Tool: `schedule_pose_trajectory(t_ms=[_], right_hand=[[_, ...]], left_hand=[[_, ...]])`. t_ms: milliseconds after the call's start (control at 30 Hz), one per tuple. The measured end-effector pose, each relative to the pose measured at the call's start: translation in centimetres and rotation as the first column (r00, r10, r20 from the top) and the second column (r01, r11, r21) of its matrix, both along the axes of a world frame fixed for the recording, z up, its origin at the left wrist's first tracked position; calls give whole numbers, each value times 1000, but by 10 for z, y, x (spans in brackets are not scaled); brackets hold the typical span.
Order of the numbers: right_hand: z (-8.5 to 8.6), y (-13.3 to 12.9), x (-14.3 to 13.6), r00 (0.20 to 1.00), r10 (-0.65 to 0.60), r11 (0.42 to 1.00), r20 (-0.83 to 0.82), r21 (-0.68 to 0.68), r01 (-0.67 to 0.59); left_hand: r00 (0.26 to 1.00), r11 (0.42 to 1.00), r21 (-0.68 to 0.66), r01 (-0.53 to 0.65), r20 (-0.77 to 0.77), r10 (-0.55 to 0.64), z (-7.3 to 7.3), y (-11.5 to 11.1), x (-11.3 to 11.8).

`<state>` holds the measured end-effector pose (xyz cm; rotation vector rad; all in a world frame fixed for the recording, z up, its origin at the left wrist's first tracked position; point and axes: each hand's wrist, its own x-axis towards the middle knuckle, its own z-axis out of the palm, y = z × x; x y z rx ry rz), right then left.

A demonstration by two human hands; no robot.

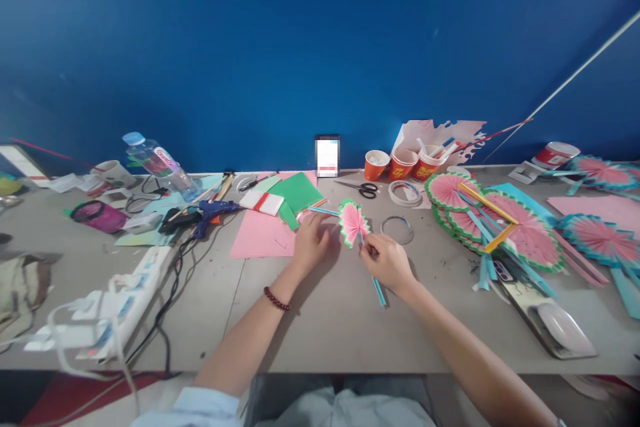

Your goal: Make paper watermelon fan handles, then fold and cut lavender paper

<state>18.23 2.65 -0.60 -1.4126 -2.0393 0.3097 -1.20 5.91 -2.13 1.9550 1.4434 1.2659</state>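
Note:
My right hand [387,260] pinches a small pleated paper fan [353,221] near its base. The fan is pink with a green zigzag rim and is partly spread. Below my fingers a blue stick [379,292] slants towards the table's front. Another blue strip [324,211] reaches left from the fan's far edge, above my left hand; its join is unclear. My left hand [313,243] lies just left of the fan, its fingers bent and apart, with nothing visible in it. Behind it are green paper [300,190] and pink paper [263,237].
Several finished-looking fans [525,227] lie at right, near a computer mouse [563,328]. Scissors [367,190], orange paper cups [376,165] and tape rolls [405,193] stand behind. At left are a blue glue gun [213,213], a bottle [163,163] and a power strip [133,300] with cables.

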Motion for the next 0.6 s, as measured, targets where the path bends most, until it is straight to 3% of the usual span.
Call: schedule_pose_trajectory(t_ms=[67,233,467,533,600], right_hand=[[1,0,0,994,8,999,106,-39,-4],[9,-4,-1,948,103,989,300,-133,-65],[12,-7,3,891,306,946,335,-211,-245],[12,-4,7,917,276,954,288,-199,-225],[12,2,12,959,151,982,240,-149,-117]], left_hand=[[971,996,70,52,-235,-34,-4,7,-7],[814,997,-30,76,-576,-80,-15,11,-8],[765,997,78,8,-642,44,-13,10,-7],[757,995,104,4,-650,65,-12,11,-7],[747,989,146,3,-658,95,-13,12,-9]])
